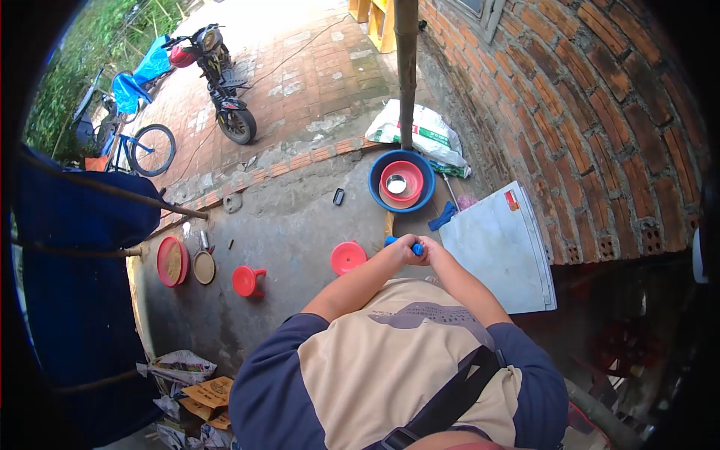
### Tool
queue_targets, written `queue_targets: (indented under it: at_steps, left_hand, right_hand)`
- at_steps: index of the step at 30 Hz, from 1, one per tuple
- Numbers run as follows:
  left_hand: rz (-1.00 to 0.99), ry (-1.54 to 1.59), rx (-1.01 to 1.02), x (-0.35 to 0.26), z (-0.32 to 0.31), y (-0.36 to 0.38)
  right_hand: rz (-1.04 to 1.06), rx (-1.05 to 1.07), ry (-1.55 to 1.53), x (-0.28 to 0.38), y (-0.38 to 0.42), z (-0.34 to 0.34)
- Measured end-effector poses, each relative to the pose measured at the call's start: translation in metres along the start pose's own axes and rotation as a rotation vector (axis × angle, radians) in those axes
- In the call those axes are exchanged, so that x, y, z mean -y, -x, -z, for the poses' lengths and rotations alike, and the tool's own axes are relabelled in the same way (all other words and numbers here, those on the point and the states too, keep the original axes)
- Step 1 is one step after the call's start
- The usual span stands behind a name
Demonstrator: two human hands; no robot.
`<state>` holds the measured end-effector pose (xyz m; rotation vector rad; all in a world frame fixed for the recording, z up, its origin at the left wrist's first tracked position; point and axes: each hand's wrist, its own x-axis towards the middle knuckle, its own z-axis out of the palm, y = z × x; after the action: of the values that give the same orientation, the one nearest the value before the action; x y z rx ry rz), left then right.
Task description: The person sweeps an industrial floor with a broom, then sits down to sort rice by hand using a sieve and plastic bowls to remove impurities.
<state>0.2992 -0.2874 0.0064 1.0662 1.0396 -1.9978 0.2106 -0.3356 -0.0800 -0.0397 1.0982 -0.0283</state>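
Note:
In front of my chest my left hand and my right hand are together, both with fingers closed. A small blue item shows between them, and more blue sticks out at the left side of my left hand; its kind is too small to make out. Just beyond my hands a narrow tan piece is seen. A blue cloth-like thing lies ahead to the right. Farther off, a blue basin holds a red basin with a shiny metal bowl inside.
Red stools stand to the left, near a red basin and a round tan-topped item. A large pale board lies right. A pole rises by a white sack. A motorbike stands beyond.

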Motion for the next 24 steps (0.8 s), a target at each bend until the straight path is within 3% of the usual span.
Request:
queue_targets:
  at_steps: [2, 5, 6, 7, 10, 12, 16, 19, 22, 24]
  left_hand:
    - [0.055, -0.174, 0.097, 0.002, 0.008, -0.05]
    - [0.16, -0.41, 0.147, 0.026, 0.003, -0.051]
    - [0.234, -0.382, 0.217, 0.032, 0.005, -0.044]
    - [0.263, -0.396, 0.207, 0.037, 0.007, -0.035]
    - [0.276, -0.253, 0.25, 0.039, 0.024, -0.017]
    - [0.24, -0.216, 0.227, 0.035, 0.037, 0.016]
    - [0.099, -0.08, 0.178, 0.005, 0.081, 0.061]
    - [-0.024, -0.103, 0.06, -0.003, 0.103, 0.048]
    - [-0.069, -0.155, -0.027, 0.01, 0.113, 0.026]
    - [-0.03, -0.256, -0.067, 0.023, 0.113, 0.0]
  right_hand:
    - [0.035, -0.036, -0.091, -0.007, 0.008, 0.032]
    - [0.07, -0.095, -0.19, -0.031, 0.017, 0.076]
    - [0.231, -0.255, -0.277, -0.044, 0.017, 0.079]
    - [0.232, -0.271, -0.306, -0.054, 0.017, 0.083]
    - [0.25, -0.122, -0.186, -0.07, 0.034, 0.065]
    - [0.166, -0.135, -0.146, -0.077, 0.055, 0.024]
    - [0.199, -0.085, -0.087, -0.103, 0.053, -0.061]
    - [0.193, 0.151, -0.171, -0.125, -0.022, -0.049]
    - [0.204, 0.064, -0.23, -0.16, -0.049, -0.008]
    - [0.224, -0.028, -0.27, -0.146, -0.072, 0.01]
